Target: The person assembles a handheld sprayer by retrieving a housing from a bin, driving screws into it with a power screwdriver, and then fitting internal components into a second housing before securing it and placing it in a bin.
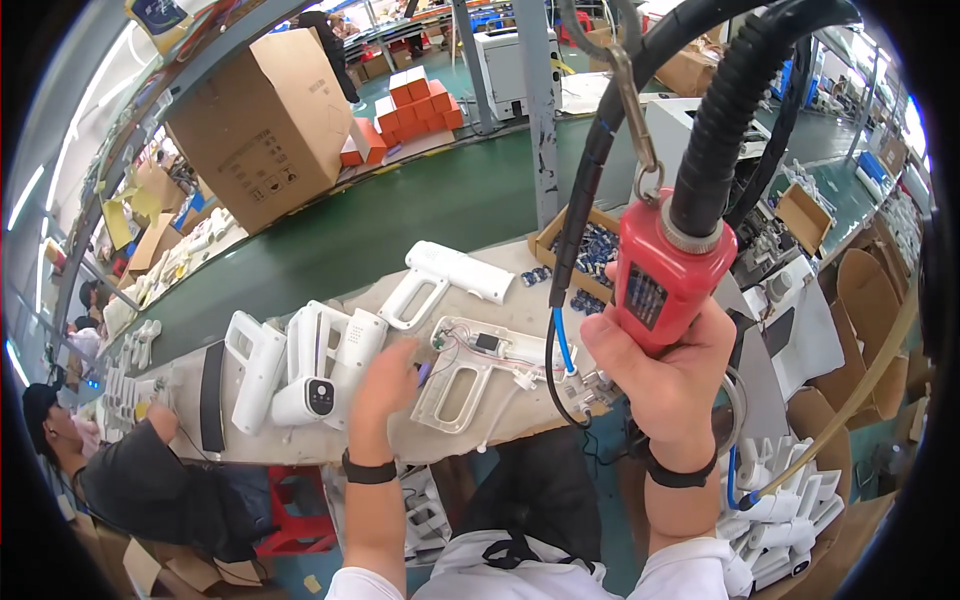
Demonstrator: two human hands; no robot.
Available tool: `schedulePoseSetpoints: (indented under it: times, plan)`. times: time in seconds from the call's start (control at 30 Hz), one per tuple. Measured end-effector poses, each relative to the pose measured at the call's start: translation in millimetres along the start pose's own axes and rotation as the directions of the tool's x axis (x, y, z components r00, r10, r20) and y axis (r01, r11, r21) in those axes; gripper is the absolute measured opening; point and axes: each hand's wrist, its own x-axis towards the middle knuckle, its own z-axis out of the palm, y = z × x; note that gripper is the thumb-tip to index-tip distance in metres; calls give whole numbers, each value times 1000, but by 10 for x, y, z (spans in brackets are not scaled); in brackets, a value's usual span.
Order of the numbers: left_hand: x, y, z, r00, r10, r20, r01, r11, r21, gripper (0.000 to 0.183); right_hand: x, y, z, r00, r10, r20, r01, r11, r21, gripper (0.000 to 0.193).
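My right hand (680, 390) is closed round a red powered screwdriver (668, 275), which hangs from a metal hook with a thick black corrugated hose on top. Below the fist, the metal nose (592, 390) of the tool, fed by a blue tube, sits at the right end of an opened white gun-shaped housing (455, 400). Thin wires and a small board show inside that housing. My left hand (385, 385) is at the housing's left side, slightly smeared, its fingers largely hidden. A small purple piece (423, 373) shows by its fingertips; whether it is held, I cannot make out.
Closed white gun-shaped units (325, 360) stand left on the bench, another (450, 275) behind. A carton of small blue parts (597, 245) is at the back. White housings (785, 510) fill a box at lower right. A co-worker (130, 480) sits at far left.
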Motion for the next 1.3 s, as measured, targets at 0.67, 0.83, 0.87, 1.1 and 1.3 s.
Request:
schedulePoseSetpoints:
  times: [0.67, 0.83, 0.87, 1.1, 1.3]
  plan:
    - [-454, 20, 544, 906, 165, -389, -136, 985, 102, 25, -86, -7, 81, 996, 67, 54, -74, 989, 130, 21]
    - [-454, 174, 430, 971, 10, -240, 13, 995, 94, 26, -99, -31, 101, 998, 50, 48, -55, 992, 112, 21]
    - [-457, 212, 384, 979, -9, -205, 31, 994, 105, 28, -103, -40, 102, 997, 57, 43, -61, 992, 108, 21]
    - [-162, 689, 345, 832, 525, -180, -509, 851, 127, 39, -50, -92, -37, 999, 40, 10, -40, 996, 78, 22]
    - [382, 1156, 758, 731, 673, 116, -679, 733, 25, 63, -24, -135, -128, 998, 32, -59, -29, 998, 54, 23]
